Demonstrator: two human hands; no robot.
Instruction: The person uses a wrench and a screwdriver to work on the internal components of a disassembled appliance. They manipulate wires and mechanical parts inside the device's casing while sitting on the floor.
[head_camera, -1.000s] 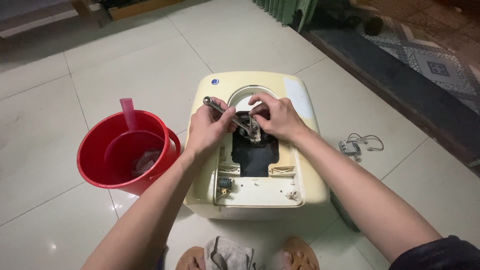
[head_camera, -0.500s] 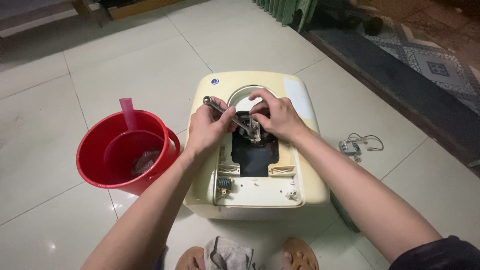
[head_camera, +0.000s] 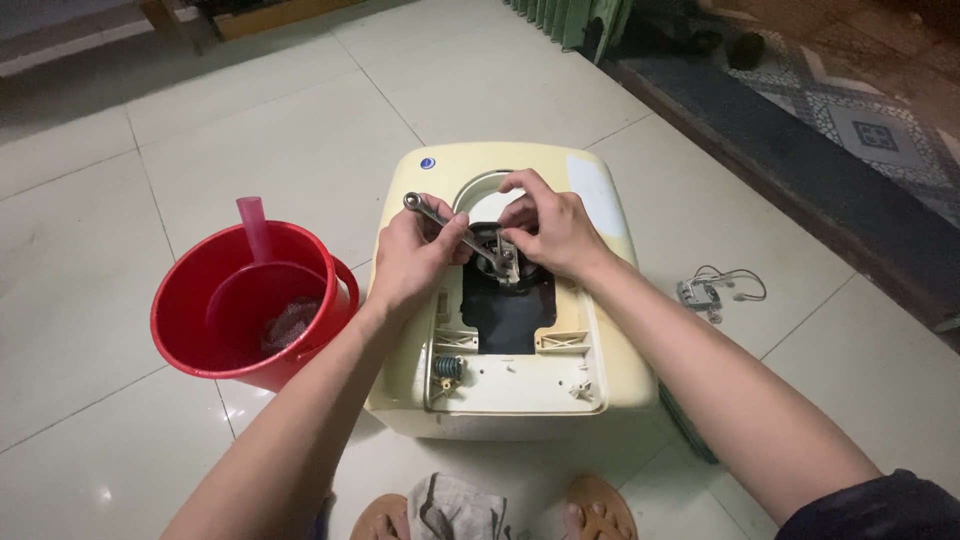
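The left hand (head_camera: 415, 262) has its fingers wrapped tight round the shaft of a metal wrench (head_camera: 462, 238), which runs from a ring end at upper left down to its working end in the middle of the frame. There the right hand (head_camera: 552, 228) cups over the wrench head, its fingers pinched narrow about a small fitting at the top of the dark opening (head_camera: 507, 305); what exactly they grip is hidden under the fingertips.

Both hands work over a cream heater casing (head_camera: 520, 400) lying flat on the tiled floor (head_camera: 300, 130), its service hatch open at frame centre, a small green part at its lower left corner.

To do this well, I judge the wrench should sit square and full on the fitting before any force goes in, the right fingers steadying the head so it does not slip and round the flats, the left pulling in a smooth arc, not a jerk. The plastic rim around the opening looks easy to crack if the shaft levers against it.

Left of the casing, just beside it, stands a red bucket (head_camera: 200, 340) with a pink scoop (head_camera: 258, 232) inside. At right, well apart, lies a small wired part (head_camera: 708, 293). At bottom centre are sandalled feet and a grey rag (head_camera: 455, 508).
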